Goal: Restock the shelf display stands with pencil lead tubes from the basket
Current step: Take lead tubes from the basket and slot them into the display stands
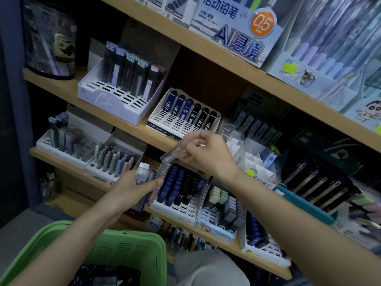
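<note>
Green slotted basket (127, 250), tan shelf (68, 89)

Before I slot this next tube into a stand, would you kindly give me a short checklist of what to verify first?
1. Right hand pinches one clear plastic lead tube: ok.
2. Left hand grips the bundle of spare clear tubes: ok.
3. Free slots in the white slotted display stand under the hands: ok, its front rows are empty.
4. Held tube matches that stand's blue and black HB 0.5 tubes: cannot tell, its label is blurred.
5. Stock in the green plastic basket: ok, dark packs lie inside.
</note>
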`<state>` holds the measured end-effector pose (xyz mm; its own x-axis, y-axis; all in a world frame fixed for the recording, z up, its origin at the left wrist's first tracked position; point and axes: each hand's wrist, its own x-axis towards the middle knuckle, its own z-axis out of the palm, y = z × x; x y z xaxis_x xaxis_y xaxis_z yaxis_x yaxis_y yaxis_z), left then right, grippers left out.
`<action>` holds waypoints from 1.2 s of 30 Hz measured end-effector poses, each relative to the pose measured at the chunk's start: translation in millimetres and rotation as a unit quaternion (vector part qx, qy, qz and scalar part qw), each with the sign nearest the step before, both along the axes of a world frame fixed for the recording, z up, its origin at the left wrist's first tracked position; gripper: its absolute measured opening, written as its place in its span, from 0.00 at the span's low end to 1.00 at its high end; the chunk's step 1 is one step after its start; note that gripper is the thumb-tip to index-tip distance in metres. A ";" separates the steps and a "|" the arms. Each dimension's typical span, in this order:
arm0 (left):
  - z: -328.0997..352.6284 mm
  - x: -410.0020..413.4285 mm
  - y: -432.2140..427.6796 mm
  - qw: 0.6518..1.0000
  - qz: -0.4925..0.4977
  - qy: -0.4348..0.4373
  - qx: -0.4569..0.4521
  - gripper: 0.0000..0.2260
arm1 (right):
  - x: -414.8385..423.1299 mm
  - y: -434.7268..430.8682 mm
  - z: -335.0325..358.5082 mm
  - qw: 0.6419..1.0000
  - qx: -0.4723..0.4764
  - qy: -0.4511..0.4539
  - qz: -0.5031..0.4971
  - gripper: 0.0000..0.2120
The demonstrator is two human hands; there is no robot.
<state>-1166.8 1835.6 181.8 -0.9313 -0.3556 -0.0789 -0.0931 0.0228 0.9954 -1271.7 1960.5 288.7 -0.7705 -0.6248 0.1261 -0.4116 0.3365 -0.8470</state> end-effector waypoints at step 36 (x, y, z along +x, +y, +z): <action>33.7 -38.2 57.8 0.966 -0.001 -0.021 0.256 0.11 | -154.8 49.8 29.8 0.938 0.238 0.212 -0.137 0.12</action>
<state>-1205.0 1893.5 215.5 -0.9242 -0.2583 -0.2815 -0.1335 -0.4719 0.8715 -1426.5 2010.3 318.5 -0.8543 -0.4735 0.2143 -0.5197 0.7780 -0.3530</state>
